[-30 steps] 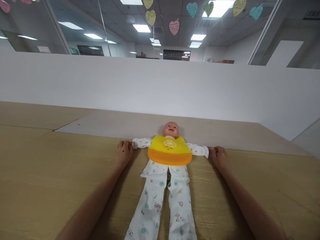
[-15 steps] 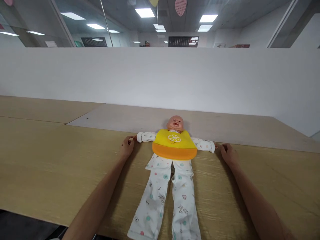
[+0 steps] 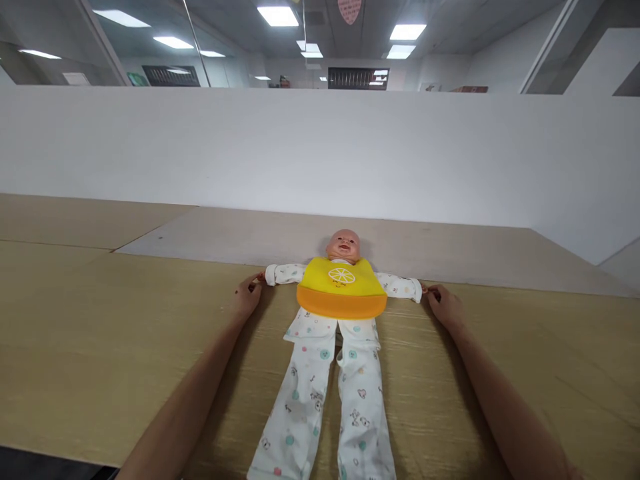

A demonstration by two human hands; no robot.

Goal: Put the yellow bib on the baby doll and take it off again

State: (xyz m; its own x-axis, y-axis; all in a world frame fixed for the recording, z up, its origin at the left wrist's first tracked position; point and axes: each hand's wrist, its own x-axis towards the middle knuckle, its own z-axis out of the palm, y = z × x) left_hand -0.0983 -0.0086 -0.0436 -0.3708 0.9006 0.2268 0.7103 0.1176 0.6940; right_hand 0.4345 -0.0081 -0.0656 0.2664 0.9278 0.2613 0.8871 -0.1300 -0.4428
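A baby doll (image 3: 344, 245) lies on its back on the table, arms stretched out to both sides. It wears a white printed top with matching trousers (image 3: 305, 393). Over its chest lies a yellow bib (image 3: 341, 287) with a citrus-slice print and an orange lower pocket. My left hand (image 3: 247, 298) pinches the doll's small hand (image 3: 261, 276) beyond the cuff on the left. On the right side, the closed fingers of my right hand (image 3: 446, 307) are at the doll's other hand (image 3: 425, 289), seemingly gripping it.
The brown-covered table (image 3: 125, 347) meets a grey strip (image 3: 240, 230) along its back. Behind stands a white wall (image 3: 300, 147) with glass panes above it. A pink heart-shaped note (image 3: 349, 9) hangs on the glass.
My right hand has closed the small gap to the doll's hand. My left hand stays at the doll's other hand. The whole view has shifted slightly.
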